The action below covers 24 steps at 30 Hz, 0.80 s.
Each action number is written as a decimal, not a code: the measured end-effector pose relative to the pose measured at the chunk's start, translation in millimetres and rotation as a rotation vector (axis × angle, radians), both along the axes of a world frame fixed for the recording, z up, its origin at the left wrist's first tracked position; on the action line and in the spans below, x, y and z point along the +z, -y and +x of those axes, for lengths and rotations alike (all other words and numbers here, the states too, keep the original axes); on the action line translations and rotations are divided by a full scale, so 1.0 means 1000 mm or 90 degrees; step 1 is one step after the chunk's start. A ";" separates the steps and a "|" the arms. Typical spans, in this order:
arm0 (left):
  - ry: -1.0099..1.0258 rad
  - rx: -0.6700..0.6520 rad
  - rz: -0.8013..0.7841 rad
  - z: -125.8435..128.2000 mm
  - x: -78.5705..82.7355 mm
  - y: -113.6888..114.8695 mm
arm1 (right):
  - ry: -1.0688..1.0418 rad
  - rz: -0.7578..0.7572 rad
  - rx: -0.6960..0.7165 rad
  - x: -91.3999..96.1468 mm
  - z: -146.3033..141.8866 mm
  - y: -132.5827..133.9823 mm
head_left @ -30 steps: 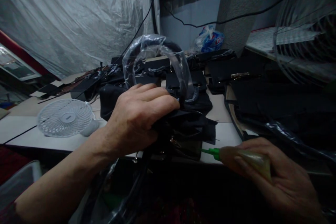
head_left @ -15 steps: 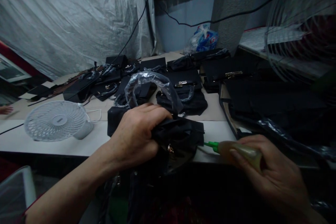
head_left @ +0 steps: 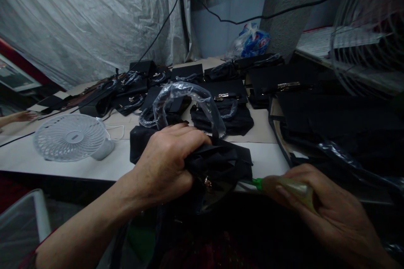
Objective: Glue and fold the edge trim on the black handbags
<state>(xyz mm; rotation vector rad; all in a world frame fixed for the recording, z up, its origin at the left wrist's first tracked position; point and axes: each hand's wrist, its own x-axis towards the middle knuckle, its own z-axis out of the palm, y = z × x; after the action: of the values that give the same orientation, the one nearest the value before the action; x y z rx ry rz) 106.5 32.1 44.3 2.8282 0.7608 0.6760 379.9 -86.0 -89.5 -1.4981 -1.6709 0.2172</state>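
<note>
My left hand (head_left: 172,159) is closed around the top of a black handbag (head_left: 221,162) held at the table's front edge. The bag's handle (head_left: 189,90), wrapped in clear plastic, arches up behind my knuckles, and a gold-coloured metal fitting (head_left: 207,183) shows on the bag's front. My right hand (head_left: 328,206) grips a yellowish, translucent squeeze bottle (head_left: 290,187) with a green nozzle (head_left: 257,183). The nozzle points left at the bag's right end; its tip is at the bag's edge, and I cannot tell whether it touches.
A white fan (head_left: 71,136) lies on the white table (head_left: 123,168) at left. Several black handbags (head_left: 224,92) cover the table behind, with more stacked bags (head_left: 331,122) at right. Another person's hand (head_left: 22,117) reaches in at far left. A black cable (head_left: 293,8) hangs across.
The nozzle has come closer to the bag's right end, so less of its green part shows. The view has shifted slightly. The other person's hand reaches further in at left.
</note>
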 end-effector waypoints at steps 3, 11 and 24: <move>0.000 0.005 -0.012 -0.001 -0.001 0.003 | -0.002 0.022 -0.063 -0.002 0.000 -0.001; 0.020 0.029 -0.033 -0.004 -0.007 0.010 | -0.034 -0.006 -0.084 -0.003 -0.004 0.001; 0.029 0.058 -0.060 -0.012 -0.015 0.024 | -0.017 -0.004 -0.087 -0.006 -0.007 0.000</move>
<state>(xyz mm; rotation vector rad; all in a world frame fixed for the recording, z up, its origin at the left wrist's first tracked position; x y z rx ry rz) 94.4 8.5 29.6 2.6985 0.8936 0.6965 373.3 -86.5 -95.7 -1.6001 -1.5408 0.1680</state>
